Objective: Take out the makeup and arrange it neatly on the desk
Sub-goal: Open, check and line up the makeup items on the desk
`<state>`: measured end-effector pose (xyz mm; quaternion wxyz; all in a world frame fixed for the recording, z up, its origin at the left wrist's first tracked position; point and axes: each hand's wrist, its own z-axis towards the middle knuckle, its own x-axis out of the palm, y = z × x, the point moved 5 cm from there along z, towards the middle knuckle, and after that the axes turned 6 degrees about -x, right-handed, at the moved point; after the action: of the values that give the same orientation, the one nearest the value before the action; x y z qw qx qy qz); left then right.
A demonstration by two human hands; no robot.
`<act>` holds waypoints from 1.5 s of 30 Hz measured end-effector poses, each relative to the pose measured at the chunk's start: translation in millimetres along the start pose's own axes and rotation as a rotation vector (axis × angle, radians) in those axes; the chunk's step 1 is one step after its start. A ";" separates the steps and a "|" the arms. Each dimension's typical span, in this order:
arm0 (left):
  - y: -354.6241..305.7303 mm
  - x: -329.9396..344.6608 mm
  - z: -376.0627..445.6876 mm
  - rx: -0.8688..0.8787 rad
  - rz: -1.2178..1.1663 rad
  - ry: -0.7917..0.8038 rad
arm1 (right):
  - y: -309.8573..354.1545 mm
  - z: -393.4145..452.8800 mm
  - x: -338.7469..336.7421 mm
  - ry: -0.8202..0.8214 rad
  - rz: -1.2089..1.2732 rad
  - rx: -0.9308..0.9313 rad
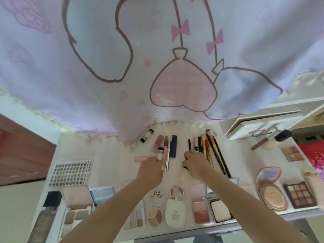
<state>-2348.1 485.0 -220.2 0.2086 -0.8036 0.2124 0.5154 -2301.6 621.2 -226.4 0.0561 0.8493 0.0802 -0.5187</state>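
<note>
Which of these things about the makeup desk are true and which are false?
1. Both hands are reaching toward the rows of sticks and tubes. True: the left hand is at the lip tubes and the right hand is beside the pencils and brushes.
2. The twelve-shade eyeshadow palette is shut. False: it lies open, showing its colours.
3. A navy blue stick lies between the two groups. True.
4. The sheet of false lashes is at the right end of the desk. False: it is on the left.
5. The round three-part concealer sits near the front edge. True.
</note>
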 end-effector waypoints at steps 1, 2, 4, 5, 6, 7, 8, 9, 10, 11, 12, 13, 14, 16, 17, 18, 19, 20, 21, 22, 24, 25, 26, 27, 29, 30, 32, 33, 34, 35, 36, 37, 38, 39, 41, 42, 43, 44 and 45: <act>1.3 -0.9 -0.3 0.018 -0.022 0.011 | 0.4 -0.7 -3.4 0.006 -0.007 -0.021; 1.6 -3.2 -1.1 0.044 -0.055 0.019 | 0.6 -2.2 -7.5 0.012 -0.005 -0.041; 0.5 -9.7 -3.3 0.112 -0.132 0.039 | 1.5 -9.6 -20.0 0.011 0.086 -0.057; -1.3 -12.6 -5.4 0.148 -0.166 0.060 | 2.5 -15.6 -28.4 -0.008 0.182 -0.044; -4.1 -16.3 -8.5 0.186 -0.198 0.079 | 3.4 -22.3 -37.9 -0.041 0.290 -0.021; -8.0 -20.3 -12.2 0.224 -0.230 0.099 | 4.0 -30.1 -48.0 -0.084 0.387 0.001; -12.8 -25.8 -15.8 0.264 -0.263 0.098 | 4.4 -38.3 -57.5 -0.124 0.466 0.016; -17.5 -33.9 -19.4 0.296 -0.303 0.079 | 4.5 -46.7 -66.5 -0.157 0.537 0.026; -21.6 -44.3 -22.4 0.318 -0.333 0.034 | 4.5 -54.8 -74.7 -0.201 0.615 0.038; -25.5 -56.3 -25.5 0.333 -0.343 -0.027 | 4.1 -62.8 -83.5 -0.268 0.704 0.065; -29.5 -68.8 -28.1 0.357 -0.322 -0.118 | 3.1 -70.2 -92.9 -0.363 0.787 0.106; -33.7 -81.3 -31.2 0.378 -0.292 -0.219 | 0.7 -77.0 -101.7 -0.475 0.847 0.159; -37.5 -95.2 -36.2 0.393 -0.293 -0.310 | -1.4 -83.0 -109.9 -0.592 0.888 0.219; -45.7 -120.5 -47.7 0.469 -0.298 -0.465 | -1.3 -93.5 -125.1 -0.788 0.939 0.310; -48.7 -130.7 -52.8 0.501 -0.266 -0.547 | 0.4 -97.7 -133.1 -0.860 0.945 0.334; -49.7 -142.9 -58.3 0.519 -0.243 -0.598 | 2.4 -101.4 -141.2 -0.915 0.935 0.351; -50.3 -155.1 -62.9 0.529 -0.185 -0.714 | 4.6 -104.9 -149.5 -0.957 0.922 0.361; -51.5 -165.7 -64.9 0.544 -0.183 -0.687 | 6.4 -108.8 -157.8 -1.001 0.909 0.364; -52.3 -173.5 -63.3 0.559 -0.200 -0.656 | 8.0 -113.2 -166.5 -1.050 0.889 0.359; -52.1 -179.9 -61.0 0.573 -0.241 -0.599 | 9.6 -117.7 -174.5 -1.096 0.858 0.348; -50.2 -181.0 -57.1 0.604 -0.339 -0.493 | 14.4 -126.0 -186.9 -1.132 0.760 0.309; -50.1 -183.2 -58.3 0.605 -0.428 -0.427 | 17.0 -129.8 -191.9 -1.127 0.692 0.285; -50.7 -184.8 -60.3 0.611 -0.513 -0.355 | 20.2 -134.6 -197.2 -1.138 0.616 0.250; -51.8 -186.0 -64.2 0.612 -0.629 -0.259 | 24.3 -140.9 -203.9 -1.163 0.519 0.201; -54.3 -187.7 -71.5 0.605 -0.946 0.010 | 30.8 -152.7 -216.5 -1.211 0.304 0.085; -55.4 -187.9 -73.0 0.611 -1.033 0.107 | 33.1 -155.9 -221.6 -1.204 0.240 0.037; -56.2 -197.1 -75.6 0.609 -0.977 0.107 | 27.9 -155.1 -226.3 -1.133 0.273 -0.025; -53.3 -203.7 -73.1 0.603 -0.882 0.010 | 21.5 -152.9 -226.7 -1.063 0.369 -0.028; -48.9 -210.5 -70.9 0.600 -0.752 -0.137 | 14.2 -149.9 -224.2 -0.976 0.481 -0.016; -45.0 -217.7 -70.8 0.594 -0.652 -0.254 | 7.8 -147.3 -220.5 -0.882 0.599 0.011; -42.2 -224.6 -72.5 0.598 -0.592 -0.339 | 2.0 -145.5 -216.5 -0.825 0.713 0.038; -40.6 -228.1 -73.5 0.619 -0.536 -0.419 | -2.7 -144.2 -212.6 -0.803 0.816 0.066; -41.2 -229.5 -73.9 0.634 -0.476 -0.470 | -6.2 -142.9 -209.4 -0.805 0.907 0.090; -42.8 -231.4 -74.2 0.631 -0.428 -0.515 | -7.4 -142.1 -207.8 -0.815 0.959 0.098; -47.4 -235.7 -78.5 0.609 -0.213 -0.632 | -7.4 -141.5 -208.7 -0.856 1.010 0.081; -50.6 -239.7 -80.9 0.601 -0.058 -0.737 | -6.6 -142.9 -211.3 -0.892 1.015 0.060; -54.1 -242.0 -83.6 0.619 0.051 -0.826 | -3.2 -146.5 -215.7 -0.929 0.996 0.038; -56.5 -243.0 -86.8 0.600 0.153 -0.913 | -2.2 -150.5 -219.4 -0.972 0.941 0.015; -57.9 -242.0 -85.4 0.578 0.196 -0.919 | -0.8 -154.4 -223.1 -1.003 0.878 0.009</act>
<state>-2344.4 515.8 41.1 0.4433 -0.3824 0.3061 0.7507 -2267.3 632.1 42.5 0.2889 0.4591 -0.3110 -0.7804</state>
